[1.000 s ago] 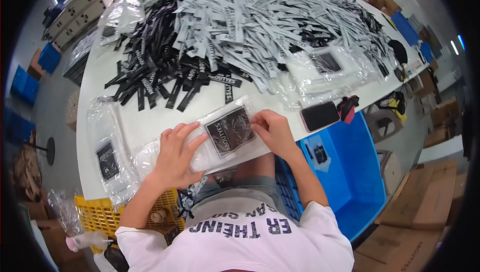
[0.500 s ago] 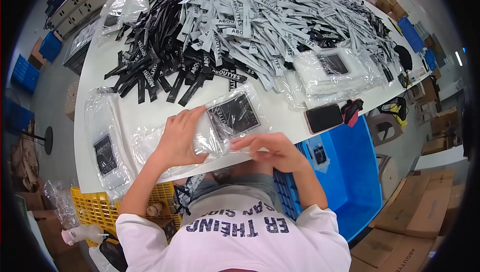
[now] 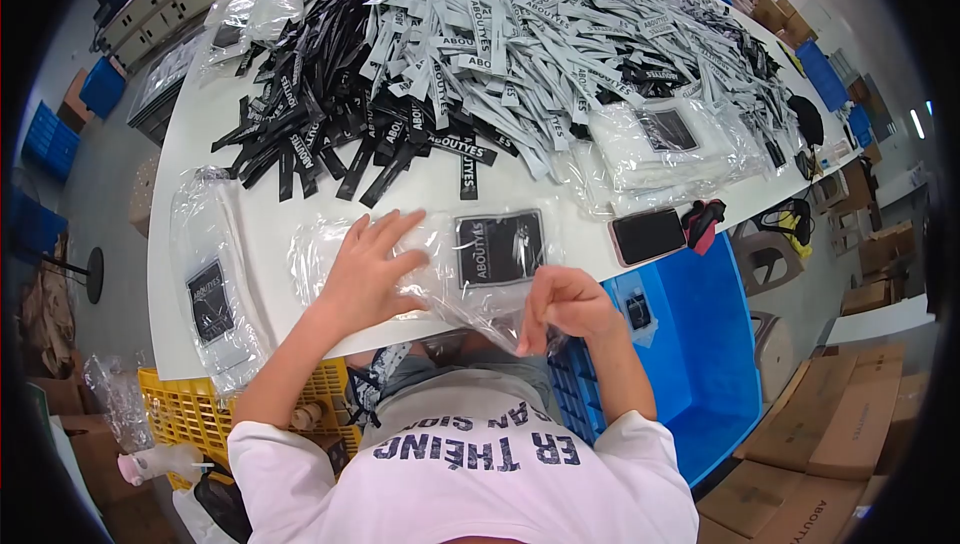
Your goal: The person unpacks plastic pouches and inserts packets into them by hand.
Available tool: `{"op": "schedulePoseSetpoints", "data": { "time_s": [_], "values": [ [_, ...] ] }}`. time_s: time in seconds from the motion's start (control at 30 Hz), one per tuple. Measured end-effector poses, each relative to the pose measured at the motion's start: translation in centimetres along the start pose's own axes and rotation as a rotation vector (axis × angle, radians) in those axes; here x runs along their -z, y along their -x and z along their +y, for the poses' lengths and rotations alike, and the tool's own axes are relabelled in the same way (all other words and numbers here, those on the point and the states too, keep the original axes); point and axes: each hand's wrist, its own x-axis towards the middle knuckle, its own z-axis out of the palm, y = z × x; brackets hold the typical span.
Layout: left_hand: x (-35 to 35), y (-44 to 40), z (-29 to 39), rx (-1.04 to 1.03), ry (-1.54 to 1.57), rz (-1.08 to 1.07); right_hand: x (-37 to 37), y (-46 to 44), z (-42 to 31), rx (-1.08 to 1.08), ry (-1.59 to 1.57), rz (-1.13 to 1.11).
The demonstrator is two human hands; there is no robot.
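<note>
A packing workshop is shown by printed strips [image 3: 480, 34] heaped on a counter [image 3: 290, 212], cardboard cartons [image 3: 855, 409] and plastic crates [image 3: 205, 422].

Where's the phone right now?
In the head view, the phone lies on the person's right, at the table's near edge, beside a black-and-pink bundle, by the blue bin.

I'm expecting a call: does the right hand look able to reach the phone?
Probably yes: the phone lies uncovered at the edge of the table, near the right hand, nothing evident between them, though that hand pinches the clear bag.
</note>
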Motion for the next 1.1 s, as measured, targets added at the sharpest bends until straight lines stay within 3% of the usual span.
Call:
{"op": "schedulePoseSetpoints", "data": {
  "time_s": [0.03, 0.13, 0.17, 0.23, 0.37, 0.47, 0.67, 0.87, 1.1],
  "values": [
    [-0.2, 0.2, 0.0, -0.031, -0.036, 0.046, -0.6, -0.2, -1.1, -0.104, 0.167, 0.016],
    [-0.7, 1.1, 0.2, -0.112, -0.126, 0.150, -2.1, -3.5, -5.0, -0.082, 0.705, 0.021],
    [-1.0, 1.2, 0.2, -0.141, -0.145, 0.168, -2.1, -4.3, -4.6, -0.055, 0.879, 0.119],
    [-1.0, 1.0, 0.4, -0.221, -0.161, 0.253, -0.5, -6.9, -2.9, 0.040, 1.238, 0.066],
    [-2.0, 1.8, -0.9, -0.367, -0.192, 0.316, 0.2, -9.8, 3.1, -0.090, 1.568, 0.076],
    [-1.5, 3.1, -1.4, -0.330, -0.295, 0.240, -0.2, -10.3, 4.4, -0.109, 1.608, 0.104],
    [0.8, 4.8, 0.2, -0.055, -0.317, 0.059, -1.0, -10.4, 4.5, -0.089, 1.582, 0.150],
    [5.5, 4.7, -0.6, -0.482, -0.578, -0.048, -1.5, -10.6, 4.6, -0.078, 1.554, 0.181],
    [6.0, 7.0, -1.3, -0.321, -0.663, -0.164, -1.6, -11.1, 4.5, -0.071, 1.512, 0.218]
  ]
}}
